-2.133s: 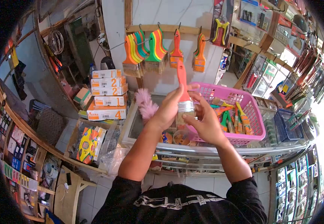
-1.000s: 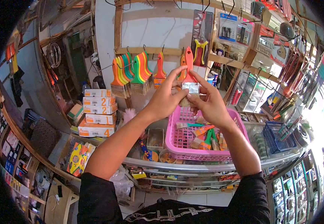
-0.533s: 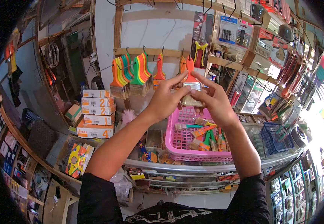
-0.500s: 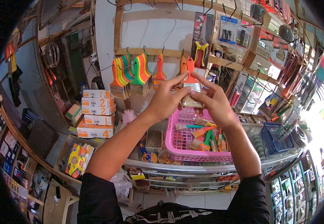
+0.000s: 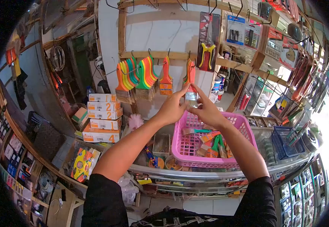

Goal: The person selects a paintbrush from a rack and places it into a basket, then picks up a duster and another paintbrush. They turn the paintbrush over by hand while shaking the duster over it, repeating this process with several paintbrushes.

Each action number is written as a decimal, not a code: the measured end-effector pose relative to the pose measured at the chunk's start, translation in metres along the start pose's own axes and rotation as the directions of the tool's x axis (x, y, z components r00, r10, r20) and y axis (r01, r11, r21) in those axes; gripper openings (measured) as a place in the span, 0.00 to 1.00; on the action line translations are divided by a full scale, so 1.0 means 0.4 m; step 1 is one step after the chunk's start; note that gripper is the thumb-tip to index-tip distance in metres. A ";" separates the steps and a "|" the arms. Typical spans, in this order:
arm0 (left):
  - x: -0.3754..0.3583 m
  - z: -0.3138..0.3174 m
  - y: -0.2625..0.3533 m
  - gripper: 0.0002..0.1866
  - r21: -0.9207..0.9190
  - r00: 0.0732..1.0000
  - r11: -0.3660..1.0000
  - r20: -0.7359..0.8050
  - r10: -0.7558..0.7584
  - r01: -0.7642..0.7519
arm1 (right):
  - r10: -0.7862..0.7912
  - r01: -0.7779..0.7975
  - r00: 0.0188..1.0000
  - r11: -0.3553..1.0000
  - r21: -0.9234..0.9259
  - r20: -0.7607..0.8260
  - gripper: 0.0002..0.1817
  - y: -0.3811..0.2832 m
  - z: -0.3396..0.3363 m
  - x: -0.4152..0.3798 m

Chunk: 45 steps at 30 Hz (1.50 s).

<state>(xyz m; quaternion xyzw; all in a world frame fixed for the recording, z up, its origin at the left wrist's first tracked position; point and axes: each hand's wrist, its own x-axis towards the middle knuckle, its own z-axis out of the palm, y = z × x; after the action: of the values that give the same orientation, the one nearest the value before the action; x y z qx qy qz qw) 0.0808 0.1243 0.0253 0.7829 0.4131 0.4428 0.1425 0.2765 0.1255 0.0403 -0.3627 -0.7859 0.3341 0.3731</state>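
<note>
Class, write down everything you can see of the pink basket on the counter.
The pink basket looks like plastic, rectangular, with open lattice walls and floor and a solid rim. It sits upright on the glass counter top, below the row of hanging brushes. Several paintbrushes with orange and green handles lie loose inside. Both raised hands, left hand and right hand, are in front of its far rim, not touching it.

Both hands — left hand (image 5: 171, 108), right hand (image 5: 206, 110) — pinch an orange-handled paintbrush (image 5: 190, 84) at the wooden rail (image 5: 153, 55). A pink basket (image 5: 210, 162) sits just below them.
</note>
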 end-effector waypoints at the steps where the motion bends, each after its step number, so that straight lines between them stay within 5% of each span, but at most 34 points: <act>1: 0.006 0.010 -0.018 0.43 0.009 1.000 1.000 -0.001 0.008 -0.008 | -0.018 0.018 1.000 1.000 -0.003 -0.004 0.52 0.023 0.004 0.016; 15: 0.017 0.047 -0.084 0.44 0.159 0.999 0.987 -0.038 0.028 -0.021 | -0.046 0.048 0.999 0.992 -0.114 0.022 0.57 0.139 -0.008 0.111; 20: -0.013 0.058 -0.065 0.41 0.161 1.000 0.987 -0.018 0.024 -0.020 | -0.263 0.268 0.963 0.946 -0.180 0.053 0.54 0.226 -0.017 0.135; 23: -0.030 0.089 -0.103 0.40 0.184 0.992 0.976 -0.025 0.121 -0.115 | -0.041 0.085 0.989 0.943 -0.321 0.143 0.55 0.165 -0.042 0.084; 33: -0.065 0.238 -0.089 0.31 0.188 0.992 0.976 0.078 0.098 -0.111 | -0.060 0.233 0.935 0.849 -0.474 0.351 0.51 0.203 -0.128 -0.088; 36: -0.050 0.290 -0.070 0.31 0.166 0.976 0.985 0.205 -0.074 0.040 | 0.047 0.167 0.937 0.810 -0.562 0.346 0.50 0.263 -0.160 -0.113; 39: -0.034 0.370 -0.129 0.33 0.207 0.961 0.976 0.275 0.000 -0.060 | 0.065 0.187 0.929 0.766 -0.615 0.364 0.49 0.394 -0.188 -0.108; 45: 0.011 0.421 -0.098 0.39 0.427 0.786 0.900 0.524 -0.328 0.091 | 0.240 0.092 0.889 0.740 -0.666 0.389 0.49 0.505 -0.205 -0.096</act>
<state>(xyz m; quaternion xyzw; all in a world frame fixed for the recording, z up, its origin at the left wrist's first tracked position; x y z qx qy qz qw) 0.1982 0.1761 -0.0909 0.8409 0.5125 0.0734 0.1575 0.4267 0.2189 -0.0928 -0.4163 -0.9012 0.1197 0.0116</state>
